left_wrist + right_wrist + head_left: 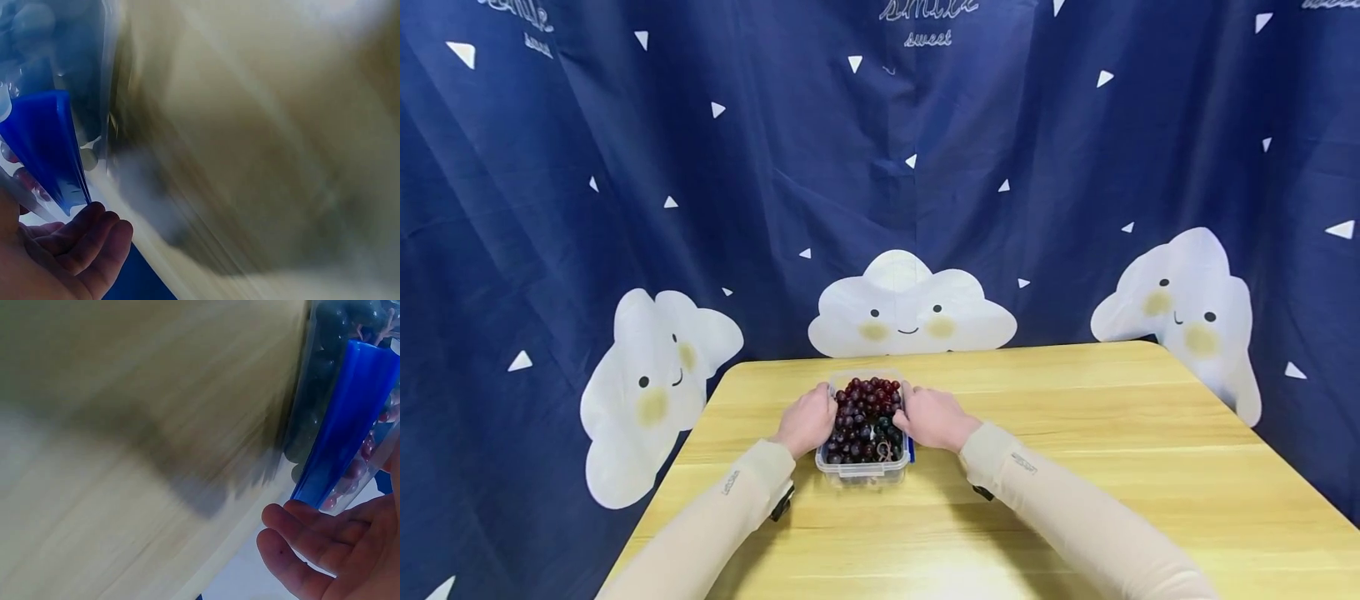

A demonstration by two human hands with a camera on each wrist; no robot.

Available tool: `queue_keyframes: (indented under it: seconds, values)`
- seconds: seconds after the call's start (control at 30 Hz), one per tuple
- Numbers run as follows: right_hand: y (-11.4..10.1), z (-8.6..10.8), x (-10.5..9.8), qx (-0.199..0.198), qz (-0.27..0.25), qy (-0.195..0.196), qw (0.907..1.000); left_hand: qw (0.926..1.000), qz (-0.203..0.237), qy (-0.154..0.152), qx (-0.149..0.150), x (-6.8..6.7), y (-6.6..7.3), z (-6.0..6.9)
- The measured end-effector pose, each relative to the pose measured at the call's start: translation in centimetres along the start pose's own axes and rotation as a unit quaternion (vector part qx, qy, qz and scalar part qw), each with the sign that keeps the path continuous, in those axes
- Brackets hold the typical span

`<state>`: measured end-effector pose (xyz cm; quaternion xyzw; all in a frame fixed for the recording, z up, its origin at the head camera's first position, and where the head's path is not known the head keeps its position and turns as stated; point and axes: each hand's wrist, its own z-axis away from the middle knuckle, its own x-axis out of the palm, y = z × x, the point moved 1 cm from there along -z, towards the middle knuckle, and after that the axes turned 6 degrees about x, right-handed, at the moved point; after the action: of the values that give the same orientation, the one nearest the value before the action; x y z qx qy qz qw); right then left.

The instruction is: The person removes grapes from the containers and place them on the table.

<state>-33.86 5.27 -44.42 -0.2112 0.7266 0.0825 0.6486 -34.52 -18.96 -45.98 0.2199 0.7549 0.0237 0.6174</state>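
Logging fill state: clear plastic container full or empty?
Looks full: dark grapes span the clear plastic container wall to wall in the head view and show through its side in both wrist views. Exact level unclear.

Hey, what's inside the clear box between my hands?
Dark grapes, some redder toward the back, and a bit of stem near the front. The grapes cover the bottom of the box, so anything buried there is hidden.

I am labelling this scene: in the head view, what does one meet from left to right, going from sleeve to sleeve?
Left sleeve, left hand, clear plastic container of grapes, right hand, right sleeve.
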Motion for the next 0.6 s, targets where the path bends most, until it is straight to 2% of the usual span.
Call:
queue_keyframes:
  seconds: [0.1, 0.4, 0.6]
  values:
    - [0.2, 0.7, 0.1, 0.006, 0.004, -0.001, 1.0000, 1.0000, 0.004, 0.002, 0.003, 0.3, 0.4, 0.4]
    - [0.3, 1.8, 0.0, -0.003, 0.008, 0.001, 1.0000, 0.9999, -0.006, -0.001, 0.011, 0.0, 1.3, 1.2]
    - [0.3, 2.2, 0.0, -0.001, 0.001, -0.001, 1.0000, 0.9999, -0.010, 0.006, 0.010, 0.1, 1.5, 1.5]
